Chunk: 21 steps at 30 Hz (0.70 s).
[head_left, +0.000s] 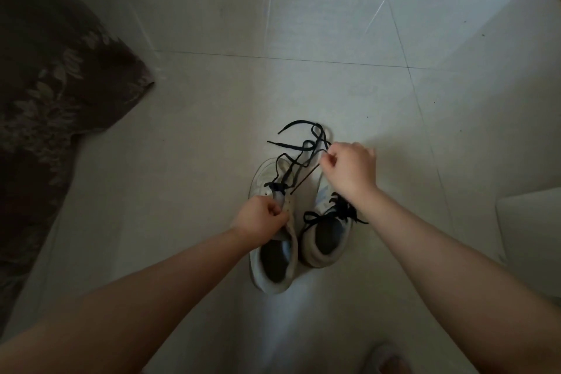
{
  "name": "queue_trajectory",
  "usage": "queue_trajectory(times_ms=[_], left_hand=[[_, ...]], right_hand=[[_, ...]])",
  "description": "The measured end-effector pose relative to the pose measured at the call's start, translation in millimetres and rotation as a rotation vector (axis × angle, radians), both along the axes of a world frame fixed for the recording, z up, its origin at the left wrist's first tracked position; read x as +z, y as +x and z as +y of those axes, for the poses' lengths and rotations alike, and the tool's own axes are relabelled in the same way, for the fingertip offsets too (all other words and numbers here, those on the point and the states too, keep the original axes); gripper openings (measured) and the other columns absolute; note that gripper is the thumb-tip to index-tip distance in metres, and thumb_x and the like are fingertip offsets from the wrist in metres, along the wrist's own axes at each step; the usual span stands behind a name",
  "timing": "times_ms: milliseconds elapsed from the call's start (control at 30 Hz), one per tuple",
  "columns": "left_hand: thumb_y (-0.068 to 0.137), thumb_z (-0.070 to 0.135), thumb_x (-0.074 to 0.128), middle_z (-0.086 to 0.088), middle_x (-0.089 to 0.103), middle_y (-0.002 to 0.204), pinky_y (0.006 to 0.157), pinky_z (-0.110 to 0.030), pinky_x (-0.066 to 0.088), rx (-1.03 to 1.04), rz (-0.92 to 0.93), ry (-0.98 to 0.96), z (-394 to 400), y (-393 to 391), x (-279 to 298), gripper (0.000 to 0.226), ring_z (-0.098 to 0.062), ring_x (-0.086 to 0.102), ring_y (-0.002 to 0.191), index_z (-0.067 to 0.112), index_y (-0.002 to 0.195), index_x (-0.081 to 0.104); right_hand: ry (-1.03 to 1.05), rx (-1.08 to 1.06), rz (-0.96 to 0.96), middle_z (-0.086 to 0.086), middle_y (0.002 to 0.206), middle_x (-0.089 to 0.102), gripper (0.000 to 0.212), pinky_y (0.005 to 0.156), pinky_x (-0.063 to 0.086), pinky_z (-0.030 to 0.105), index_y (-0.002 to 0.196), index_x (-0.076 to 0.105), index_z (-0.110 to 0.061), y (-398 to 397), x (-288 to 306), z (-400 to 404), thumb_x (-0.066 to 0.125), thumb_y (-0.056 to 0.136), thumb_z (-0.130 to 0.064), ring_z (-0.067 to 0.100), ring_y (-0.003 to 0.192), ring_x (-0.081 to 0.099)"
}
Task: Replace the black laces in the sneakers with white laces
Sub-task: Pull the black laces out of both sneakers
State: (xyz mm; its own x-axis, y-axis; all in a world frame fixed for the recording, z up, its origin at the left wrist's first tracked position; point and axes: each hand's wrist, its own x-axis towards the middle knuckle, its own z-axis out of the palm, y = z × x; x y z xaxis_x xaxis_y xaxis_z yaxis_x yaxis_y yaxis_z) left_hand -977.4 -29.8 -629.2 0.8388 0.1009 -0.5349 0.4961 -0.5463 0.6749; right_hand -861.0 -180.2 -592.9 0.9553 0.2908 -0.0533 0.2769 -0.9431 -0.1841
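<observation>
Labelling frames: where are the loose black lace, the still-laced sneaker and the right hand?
loose black lace (299, 147): head view, slack loop.
still-laced sneaker (314, 255): head view, heel collar.
right hand (349, 168): head view, back of hand.

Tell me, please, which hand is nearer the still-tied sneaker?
Right. The right hand hovers over the tied sneaker's toe, pinching the loose lace; the left hand grips the other sneaker.

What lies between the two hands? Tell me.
In the head view, a taut stretch of black lace runs from the right hand down to the left sneaker, whose tongue the left hand grips. Bare floor lies beneath.
</observation>
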Motion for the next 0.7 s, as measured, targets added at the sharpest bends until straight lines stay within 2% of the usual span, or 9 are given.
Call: queue_trajectory(times_ms=[67, 133, 233, 300, 400, 467, 567, 633, 700], left_hand=[[0.087, 0.023, 0.062, 0.002, 0.051, 0.061, 0.05, -0.018, 0.033, -0.007, 0.011, 0.002, 0, 1, -1, 0.024, -0.004, 0.044, 0.052, 0.016, 0.064, 0.058], [0.087, 0.022, 0.062, 0.003, 0.049, 0.058, 0.05, -0.019, 0.034, -0.001, 0.014, -0.006, -2, 1, -1, 0.028, -0.005, 0.043, 0.051, 0.018, 0.06, 0.053], [0.087, 0.02, 0.062, 0.004, 0.047, 0.056, 0.047, -0.018, 0.032, 0.01, 0.007, -0.015, -3, 1, -2, 0.028, -0.005, 0.042, 0.049, 0.017, 0.06, 0.053], [0.087, 0.019, 0.062, 0.004, 0.047, 0.055, 0.044, -0.013, 0.031, 0.017, -0.003, -0.03, -3, 0, -1, 0.027, -0.004, 0.041, 0.048, 0.016, 0.061, 0.054], [0.086, 0.019, 0.062, 0.004, 0.046, 0.054, 0.044, -0.014, 0.029, 0.014, -0.011, -0.032, -2, 0, -2, 0.021, -0.005, 0.04, 0.048, 0.011, 0.067, 0.059], [0.086, 0.019, 0.062, 0.004, 0.046, 0.055, 0.044, -0.014, 0.03, 0.014, -0.008, -0.034, -1, 0, -2, 0.02, -0.005, 0.04, 0.048, 0.01, 0.068, 0.059], [0.086, 0.019, 0.063, 0.005, 0.045, 0.055, 0.044, -0.014, 0.032, 0.013, -0.008, -0.027, 0, 0, -1, 0.025, -0.004, 0.04, 0.049, 0.016, 0.063, 0.054], [0.087, 0.02, 0.063, 0.006, 0.045, 0.055, 0.044, -0.012, 0.032, 0.018, -0.005, -0.031, 0, 0, -1, 0.026, -0.003, 0.04, 0.049, 0.016, 0.063, 0.053], [0.088, 0.021, 0.063, 0.005, 0.045, 0.055, 0.043, -0.011, 0.031, 0.021, 0.007, -0.043, 0, 0, -2, 0.023, -0.003, 0.04, 0.049, 0.015, 0.066, 0.056]], right_hand=[[-0.017, -0.006, 0.074, -0.001, 0.068, 0.062, 0.033, 0.076, 0.03, 0.03, 0.07, 0.061, -0.016, 2, -1, -7, 0.047, 0.092, -0.036, 0.024, 0.076, 0.056], [-0.079, 0.073, 0.229, -0.002, 0.058, 0.054, 0.043, 0.077, 0.033, 0.028, 0.061, 0.055, -0.018, -10, -4, -4, 0.045, 0.093, -0.045, 0.021, 0.069, 0.055], [-0.138, 0.234, 0.328, -0.004, 0.058, 0.05, 0.049, 0.088, 0.03, 0.034, 0.061, 0.057, -0.019, -29, -10, 6, 0.04, 0.093, -0.051, 0.018, 0.072, 0.049], [-0.158, 0.285, 0.318, -0.005, 0.067, 0.053, 0.046, 0.093, 0.029, 0.037, 0.07, 0.062, -0.021, -36, -13, 14, 0.038, 0.094, -0.051, 0.017, 0.08, 0.046], [-0.184, 0.262, 0.314, 0.003, 0.09, 0.064, 0.041, 0.097, 0.028, 0.038, 0.089, 0.067, -0.017, -40, -17, 23, 0.036, 0.096, -0.043, 0.024, 0.098, 0.052], [-0.17, 0.25, 0.3, 0.004, 0.091, 0.063, 0.034, 0.096, 0.029, 0.038, 0.088, 0.063, -0.016, -41, -20, 28, 0.038, 0.095, -0.037, 0.026, 0.102, 0.052], [-0.097, 0.239, 0.233, 0.0, 0.082, 0.057, 0.024, 0.089, 0.03, 0.035, 0.076, 0.051, -0.018, -39, -18, 27, 0.04, 0.093, -0.031, 0.023, 0.094, 0.051], [-0.053, 0.135, 0.127, 0.002, 0.078, 0.059, 0.025, 0.085, 0.035, 0.035, 0.076, 0.055, -0.016, -27, -13, 19, 0.041, 0.093, -0.028, 0.023, 0.082, 0.049], [-0.049, -0.013, 0.074, 0.007, 0.077, 0.062, 0.028, 0.075, 0.035, 0.034, 0.078, 0.06, -0.012, -7, -11, 3, 0.042, 0.092, -0.026, 0.027, 0.079, 0.052]])
